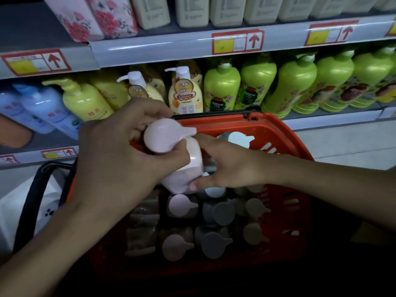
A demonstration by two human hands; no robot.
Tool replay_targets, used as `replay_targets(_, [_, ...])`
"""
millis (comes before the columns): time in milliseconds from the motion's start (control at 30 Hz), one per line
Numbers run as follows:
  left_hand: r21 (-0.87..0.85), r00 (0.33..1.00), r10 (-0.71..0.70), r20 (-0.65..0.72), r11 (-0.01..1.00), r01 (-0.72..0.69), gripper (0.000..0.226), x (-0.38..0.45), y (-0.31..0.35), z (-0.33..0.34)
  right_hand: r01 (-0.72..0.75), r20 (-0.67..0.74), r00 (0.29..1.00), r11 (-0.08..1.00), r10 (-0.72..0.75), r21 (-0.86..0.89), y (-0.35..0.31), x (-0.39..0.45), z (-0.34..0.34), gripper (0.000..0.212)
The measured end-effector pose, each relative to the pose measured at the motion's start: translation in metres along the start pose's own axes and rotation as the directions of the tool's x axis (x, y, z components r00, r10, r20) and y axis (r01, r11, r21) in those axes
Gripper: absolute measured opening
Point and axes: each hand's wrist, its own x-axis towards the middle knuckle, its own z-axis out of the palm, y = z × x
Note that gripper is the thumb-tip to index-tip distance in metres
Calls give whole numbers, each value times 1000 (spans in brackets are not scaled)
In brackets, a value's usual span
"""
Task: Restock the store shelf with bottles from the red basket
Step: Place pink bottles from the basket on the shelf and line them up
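A pale pink pump bottle (188, 166) is lifted above the red basket (285, 133), tilted with its round pump head toward me. My left hand (120, 155) is wrapped around its neck and top. My right hand (227, 168) grips the lower body from the right, with the thumb under the bottle. Several more pump bottles (216, 213) stand upright in the basket, tops up. Behind the basket, the middle shelf (321, 118) holds yellow-cream pump bottles (185, 95) and green bottles (295, 86).
Blue-white bottles (42, 110) lean at the shelf's left. An upper shelf edge with red price tags (237, 41) carries cream and floral packs above. A black basket handle (32, 202) and a white bag (12, 206) sit at the left.
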Motion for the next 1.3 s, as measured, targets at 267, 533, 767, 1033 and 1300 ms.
replay_targets(267, [-129, 981, 190, -34, 973, -193, 36, -5, -4, -10, 8, 221, 974, 978, -55, 207, -10, 5, -23, 78])
replay_targets(533, [-481, 949, 283, 141, 857, -184, 40, 14, 6, -15, 48, 264, 960, 982, -96, 183, -19, 0, -33, 66])
replay_targets(767, [-465, 988, -135, -75, 881, 85, 22, 13, -8, 3, -11, -302, 945, 936, 125, 352, -30, -6, 2, 86])
replay_targets(1033, [-497, 968, -89, 235, 845, 198, 100, -50, 8, 57, -136, -552, 711, 856, 435, 499, -54, -10, 1, 91])
replay_targets(1300, [-689, 839, -452, 303, 505, 521, 61, -11, -3, 27, 50, -363, 901, 772, 239, 634, -53, -30, -25, 37])
